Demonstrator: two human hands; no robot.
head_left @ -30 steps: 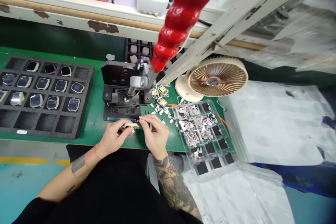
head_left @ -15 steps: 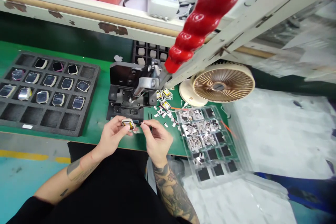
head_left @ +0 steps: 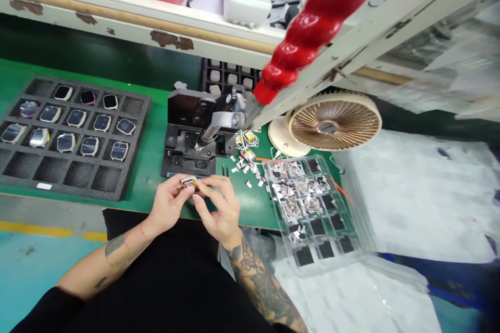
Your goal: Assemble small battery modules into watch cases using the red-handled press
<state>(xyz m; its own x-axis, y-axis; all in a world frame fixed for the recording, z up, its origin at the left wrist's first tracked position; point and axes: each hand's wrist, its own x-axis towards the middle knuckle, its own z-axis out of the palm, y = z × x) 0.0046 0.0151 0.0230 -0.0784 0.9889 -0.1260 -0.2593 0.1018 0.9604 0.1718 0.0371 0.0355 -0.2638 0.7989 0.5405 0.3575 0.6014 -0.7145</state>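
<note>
A small pale watch case [head_left: 190, 182], its inside showing yellow, is held just above the front edge of the bench. My left hand [head_left: 167, 202] grips it from the left, thumb along its near side. From the right, the fingers of my right hand [head_left: 219, 208] close on the case's edge; whether a tiny part is also between them is hidden. Right behind both hands stands a black clamp fixture [head_left: 187, 146] with a metal lever. Two thin dark tips, like tweezers [head_left: 225, 170], lie on the green mat by my right hand.
A grey foam tray [head_left: 135, 158] of watches lies left. Right are loose white pieces [head_left: 248, 183], yellow-and-white parts [head_left: 249, 154], a clear compartment tray [head_left: 297, 272] and a beige fan [head_left: 332, 122]. A red spiral-wrapped tube [head_left: 300, 41] slants overhead; a dark tray [head_left: 205, 75] sits behind.
My right hand has moved left, from pinching a small thing beside the case to putting its fingers on the case. My left hand still holds the case. The view has shifted slightly.
</note>
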